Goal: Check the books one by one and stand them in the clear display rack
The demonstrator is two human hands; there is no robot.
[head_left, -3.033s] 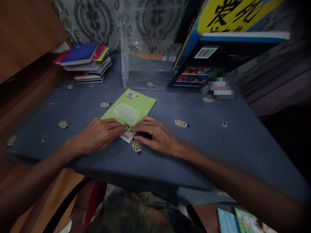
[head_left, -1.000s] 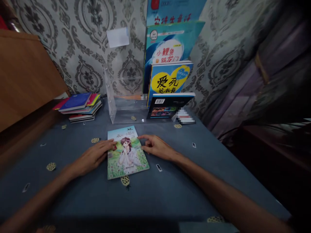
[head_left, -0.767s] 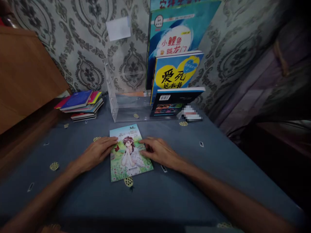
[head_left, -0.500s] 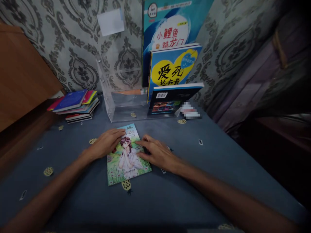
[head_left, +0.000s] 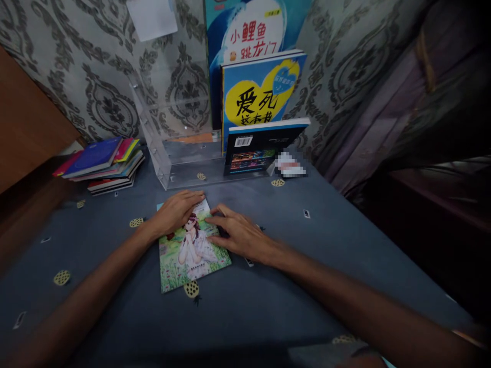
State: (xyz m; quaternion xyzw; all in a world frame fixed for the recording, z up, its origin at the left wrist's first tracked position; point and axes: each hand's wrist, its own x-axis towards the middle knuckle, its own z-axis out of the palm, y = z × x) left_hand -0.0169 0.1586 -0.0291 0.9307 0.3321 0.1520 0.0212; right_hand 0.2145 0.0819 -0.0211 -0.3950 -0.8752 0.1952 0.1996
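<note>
A thin book (head_left: pixel 195 255) with an illustrated green and white cover lies flat on the dark blue tablecloth (head_left: pixel 276 306). My left hand (head_left: pixel 178 209) rests flat across its upper part, fingers stretched out, covering much of the title. At the book's right edge is my right hand (head_left: pixel 241 232), its fingers apart and their tips touching the cover. Neither hand is wrapped round the book. Behind it stands a clear acrylic rack (head_left: pixel 164 163), with a teal book (head_left: pixel 253 30), a blue and yellow book (head_left: pixel 249 97) and a black book (head_left: pixel 253 156) upright in its right side.
To the left sits a stack of several books (head_left: pixel 103 163). A wooden panel (head_left: pixel 30 122) borders the far left, and a curtain (head_left: pixel 376 97) hangs at the right. White paper (head_left: pixel 153 20) is on the patterned wall. A blurred white item (head_left: pixel 289 164) lies beside the rack.
My left hand has slid up and right over the cover, hiding more of the title. My right hand stays at the book's right edge. The whole view has shifted slightly.
</note>
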